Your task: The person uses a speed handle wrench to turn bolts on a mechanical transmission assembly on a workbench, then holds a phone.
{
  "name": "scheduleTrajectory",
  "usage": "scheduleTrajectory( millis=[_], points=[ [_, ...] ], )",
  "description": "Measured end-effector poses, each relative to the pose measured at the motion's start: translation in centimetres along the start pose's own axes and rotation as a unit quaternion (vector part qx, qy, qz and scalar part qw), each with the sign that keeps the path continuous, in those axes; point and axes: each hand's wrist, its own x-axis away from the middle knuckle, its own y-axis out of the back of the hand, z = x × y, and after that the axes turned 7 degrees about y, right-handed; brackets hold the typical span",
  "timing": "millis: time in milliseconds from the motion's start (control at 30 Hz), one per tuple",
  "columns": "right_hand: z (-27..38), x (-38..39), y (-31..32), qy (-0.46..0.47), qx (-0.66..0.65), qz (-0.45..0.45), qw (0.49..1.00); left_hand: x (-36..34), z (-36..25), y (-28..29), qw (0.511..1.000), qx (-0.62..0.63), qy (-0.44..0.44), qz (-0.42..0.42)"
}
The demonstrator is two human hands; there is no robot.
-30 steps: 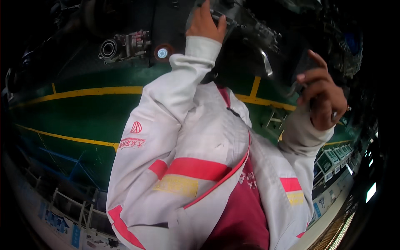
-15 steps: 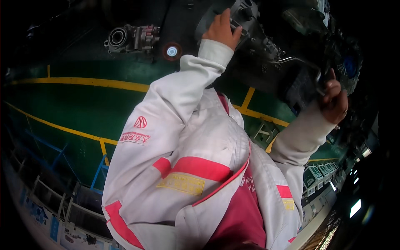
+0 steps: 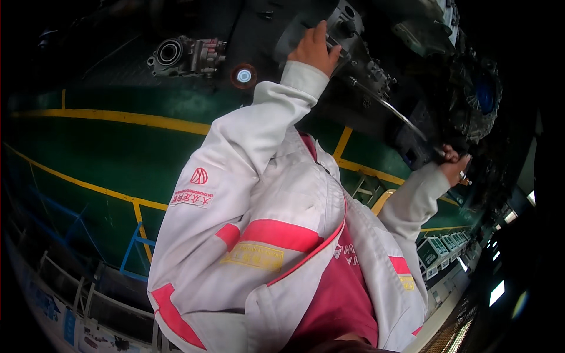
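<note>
My left hand (image 3: 316, 50) lies on a grey metal housing (image 3: 348, 22), fingers spread and slightly bent over it. My right hand (image 3: 453, 164) grips a long, curved silver bar (image 3: 398, 116), which runs up and leftward to small fittings beside the housing. Whether the bar's far end engages anything is too dark to tell. Left of my left hand sit a metal assembly with a bearing ring (image 3: 188, 56) and a small copper-coloured round dish (image 3: 243, 76) with a pale centre.
A large casting with a blue centre (image 3: 479, 94) stands at the right among dark machinery. Below lie a green floor with yellow lines (image 3: 106, 118), a step stool (image 3: 365, 191), blue frames (image 3: 132, 253) at lower left and a row of green-and-white boxes (image 3: 441, 248) at lower right.
My right hand has moved downward, closing on the bar, which now slants more steeply. My left hand sits slightly lower and further right in the view than a second ago.
</note>
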Motion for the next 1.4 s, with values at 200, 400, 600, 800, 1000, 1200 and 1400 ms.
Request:
scheduleTrajectory(
  millis=[200, 400, 600, 800, 1000, 1200, 1400],
  points=[
    [6.9, 7.9, -13.1, 0.374, -0.151, 0.568, 0.717, 0.1, -0.2, 0.1, 1.0, -0.001, 0.0, -0.015],
    [6.4, 1.9, -7.0, 0.1, 0.153, 0.292, 0.939, 0.0, -0.5, 0.6, 1.0, 0.008, 0.002, 0.001],
    [7.4, 2.8, -14.6, 0.301, 0.009, 0.48, 0.824, 0.2, 0.7, -1.0, 0.999, 0.04, -0.006, -0.019],
    [3.4, -3.2, -7.8, 0.187, 0.064, 0.429, 0.882, -0.8, 0.9, -1.0, 0.995, -0.029, -0.088, -0.045],
    [8.9, 0.5, -9.3, 0.204, 0.169, 0.632, 0.728, -0.4, 0.0, 0.9, 0.998, -0.006, -0.035, 0.049],
    [5.0, -1.3, -8.3, 0.211, 0.081, 0.401, 0.888, -0.6, 0.8, -1.8, 0.996, 0.065, -0.053, 0.021],
    [6.6, 1.9, -14.6, 0.34, -0.08, 0.569, 0.744, 0.0, -0.7, 0.6, 0.999, -0.038, -0.002, -0.005]
  ],
)
